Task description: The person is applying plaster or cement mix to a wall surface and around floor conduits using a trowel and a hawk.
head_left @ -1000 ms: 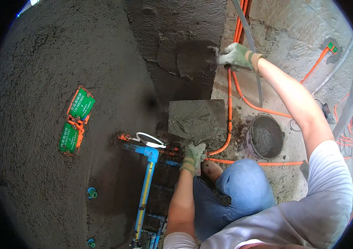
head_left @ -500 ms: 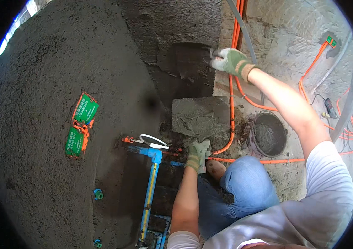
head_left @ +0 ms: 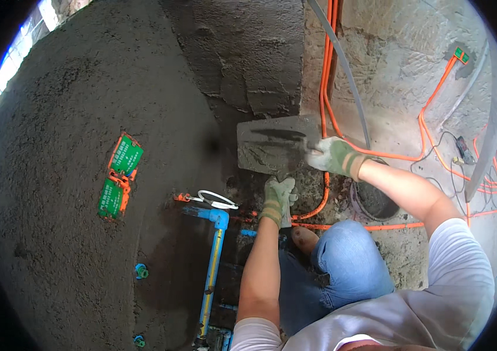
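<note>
orange conduits [head_left: 325, 88] and a blue pipe [head_left: 212, 263] flank the mortar board [head_left: 272, 149].

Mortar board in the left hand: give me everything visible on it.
The mortar board is a flat, roughly square grey plate, smeared with wet dark mortar, a darker streak near its top edge. It is held about level in front of the plastered wall. The gloved left hand grips it from underneath at the lower edge; the gloved right hand meets its right edge. Any handle is hidden.

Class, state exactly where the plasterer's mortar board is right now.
In the head view the mortar board sits centre, above the left hand and left of the right hand, by the orange conduits.
</note>
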`<action>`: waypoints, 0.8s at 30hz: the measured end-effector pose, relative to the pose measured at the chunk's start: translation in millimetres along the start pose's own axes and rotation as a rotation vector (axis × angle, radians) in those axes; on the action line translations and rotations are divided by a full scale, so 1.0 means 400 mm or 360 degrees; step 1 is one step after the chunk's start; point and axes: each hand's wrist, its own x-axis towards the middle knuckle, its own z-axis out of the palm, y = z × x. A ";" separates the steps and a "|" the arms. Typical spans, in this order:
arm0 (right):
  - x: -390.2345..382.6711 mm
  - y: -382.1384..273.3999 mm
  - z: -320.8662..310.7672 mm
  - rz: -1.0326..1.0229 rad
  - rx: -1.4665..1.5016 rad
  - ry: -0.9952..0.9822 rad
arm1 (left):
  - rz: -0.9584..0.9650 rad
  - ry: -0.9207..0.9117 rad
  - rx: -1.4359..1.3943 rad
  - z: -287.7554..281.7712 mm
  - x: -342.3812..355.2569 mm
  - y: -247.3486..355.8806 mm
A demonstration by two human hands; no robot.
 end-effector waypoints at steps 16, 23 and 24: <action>0.304 -0.060 -0.385 0.0419 0.0356 0.0441 | -0.0196 0.0058 -0.0086 -0.061 -0.085 -0.157; 0.137 -0.033 -0.427 0.0558 -0.0230 0.1255 | -0.0096 -0.0058 -0.0171 0.018 -0.119 -0.107; 0.114 -0.016 -0.406 0.0570 -0.0232 0.1255 | -0.0101 -0.0067 -0.0164 0.028 -0.116 -0.088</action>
